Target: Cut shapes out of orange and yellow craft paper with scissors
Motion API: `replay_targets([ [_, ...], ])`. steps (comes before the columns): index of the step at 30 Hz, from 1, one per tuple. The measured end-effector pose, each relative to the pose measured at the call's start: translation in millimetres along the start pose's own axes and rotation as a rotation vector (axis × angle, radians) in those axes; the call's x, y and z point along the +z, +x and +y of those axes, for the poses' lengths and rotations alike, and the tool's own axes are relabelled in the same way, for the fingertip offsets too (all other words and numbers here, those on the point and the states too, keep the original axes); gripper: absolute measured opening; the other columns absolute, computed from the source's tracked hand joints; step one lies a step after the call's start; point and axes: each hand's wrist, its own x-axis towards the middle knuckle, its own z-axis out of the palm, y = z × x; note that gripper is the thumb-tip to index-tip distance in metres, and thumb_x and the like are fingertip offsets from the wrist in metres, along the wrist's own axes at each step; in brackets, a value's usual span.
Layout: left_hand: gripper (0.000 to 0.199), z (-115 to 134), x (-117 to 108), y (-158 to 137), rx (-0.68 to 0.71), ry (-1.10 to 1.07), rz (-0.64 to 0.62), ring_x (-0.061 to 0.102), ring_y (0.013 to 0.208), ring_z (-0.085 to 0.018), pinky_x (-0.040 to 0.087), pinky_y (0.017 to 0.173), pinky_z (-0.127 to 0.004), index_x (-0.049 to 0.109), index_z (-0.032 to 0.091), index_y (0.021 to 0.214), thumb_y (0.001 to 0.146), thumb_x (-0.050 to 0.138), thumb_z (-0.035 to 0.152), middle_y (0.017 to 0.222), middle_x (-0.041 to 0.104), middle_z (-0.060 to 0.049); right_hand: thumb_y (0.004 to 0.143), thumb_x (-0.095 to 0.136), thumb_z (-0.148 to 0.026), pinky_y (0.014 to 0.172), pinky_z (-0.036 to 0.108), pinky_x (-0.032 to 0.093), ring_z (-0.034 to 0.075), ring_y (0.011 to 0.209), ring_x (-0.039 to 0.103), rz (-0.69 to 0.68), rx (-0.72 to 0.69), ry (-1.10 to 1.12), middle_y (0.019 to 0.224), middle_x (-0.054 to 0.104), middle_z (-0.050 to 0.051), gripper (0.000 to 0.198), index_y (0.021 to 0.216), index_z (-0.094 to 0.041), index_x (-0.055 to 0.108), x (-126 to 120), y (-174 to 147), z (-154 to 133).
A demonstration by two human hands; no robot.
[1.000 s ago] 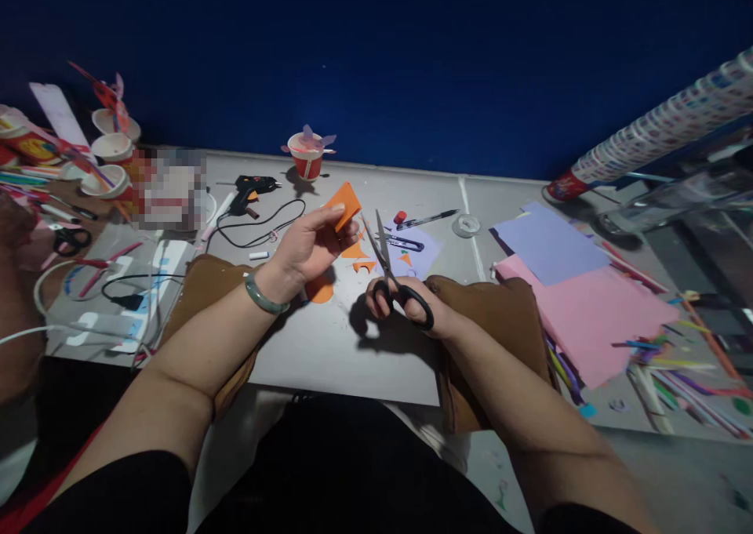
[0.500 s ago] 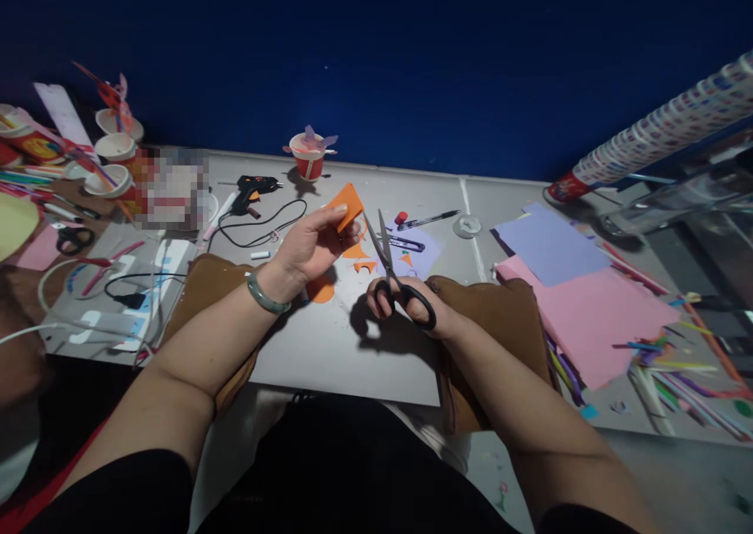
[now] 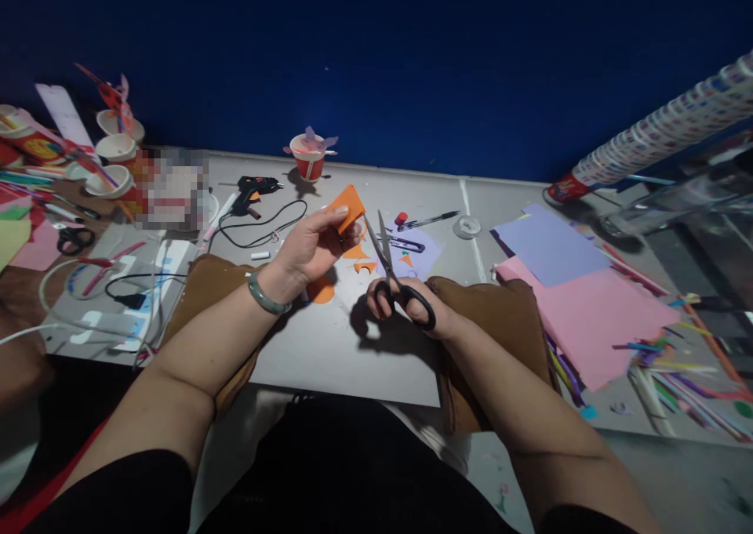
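Note:
Between the thumb and fingers of my left hand (image 3: 314,244) is a folded piece of orange paper (image 3: 347,202), raised above the table. My right hand (image 3: 405,303) grips black-handled scissors (image 3: 389,271), with thumb and fingers through the loops. The blades are spread, and one tip lies close to the paper's right edge; whether they touch, I cannot tell. Under the hands lie orange paper scraps (image 3: 365,267), a rounded orange piece (image 3: 321,289) and a sheet of purple paper (image 3: 427,253). On that sheet is a dark-handled cutter (image 3: 405,243).
A black glue gun (image 3: 250,193) with its cord lies left, near a decorated paper cup (image 3: 309,158). Farther right are a pen (image 3: 429,220), a tape roll (image 3: 467,227), pink paper (image 3: 588,322) and a tall stack of cups (image 3: 652,134). Brown cushions (image 3: 494,322) flank the work spot.
My hands, the orange paper and the spread scissors have hardly moved. At the far left, the yellow and pink sheets by the other person have shifted, and a green piece now shows there.

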Motion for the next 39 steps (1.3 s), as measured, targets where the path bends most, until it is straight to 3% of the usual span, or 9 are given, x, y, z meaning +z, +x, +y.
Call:
replay_targets([
  [9,0.017,-2.4,-2.8,0.6,0.056,0.079,-0.083,0.062,0.065,-0.01,0.051,0.069,-0.023,0.064,0.014,0.069,0.072,0.079,0.022,0.069,0.063,0.0,0.084,0.053,-0.078,0.064,0.03,0.037,0.014,0.067,0.05,0.008,-0.02,0.044,0.073,0.057,0.003,0.062,0.072,-0.017,0.054,1.4,0.8,1.7],
  [15,0.028,-5.7,-7.4,2.1,0.089,0.22,-0.136,0.059,0.064,-0.009,0.049,0.065,-0.022,0.068,0.013,0.078,0.068,0.086,0.032,0.07,0.063,0.0,0.084,0.05,-0.08,0.063,0.029,0.039,0.014,0.066,0.05,-0.013,-0.023,0.093,0.076,0.06,0.004,0.064,0.074,-0.018,0.055,-2.0,2.2,7.4],
  [23,0.031,-14.8,-11.0,2.3,0.059,0.288,-0.205,0.058,0.065,-0.009,0.047,0.065,-0.023,0.071,0.013,0.08,0.07,0.087,0.038,0.073,0.065,-0.002,0.085,0.047,-0.08,0.062,0.03,0.041,0.015,0.067,0.051,-0.041,-0.041,0.162,0.079,0.06,0.005,0.064,0.077,-0.018,0.056,-4.2,2.5,10.2],
  [39,0.035,-15.7,-5.1,-0.4,0.04,0.231,-0.171,0.058,0.064,-0.009,0.048,0.066,-0.025,0.072,0.013,0.077,0.064,0.091,0.038,0.071,0.065,-0.002,0.084,0.05,-0.08,0.062,0.031,0.036,0.013,0.058,0.046,0.017,-0.043,0.215,0.064,0.056,0.0,0.064,0.067,-0.019,0.048,1.6,1.9,10.0],
])
